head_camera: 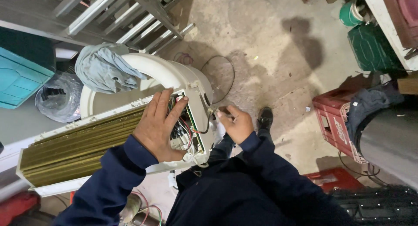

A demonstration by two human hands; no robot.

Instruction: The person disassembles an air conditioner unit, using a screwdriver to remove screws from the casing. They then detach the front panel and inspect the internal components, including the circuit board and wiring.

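Dark blue sleeves are filling the bottom of the view, belonging to a person who is looking down at their own two hands over a stripped indoor air conditioner unit (87, 143). That long white unit is lying propped across a round white tub (148, 67) on a bare concrete floor (270, 47), its cover already off, so the golden coil fins are showing along its length and the electrical compartment (188, 130) at its near end is sitting exposed, coloured wires still connected inside. Left hand (159, 126) is spreading wide and flat, fingers pressing over that compartment and steadying it. Right hand (233, 121) is pinching narrowly around a small pale connector (212, 111) on a thin dark cable, just beside the unit's end wall. A grey cloth (104, 67) is draping over the tub's rim, and red plastic crates (333, 119) are standing well apart to the right.
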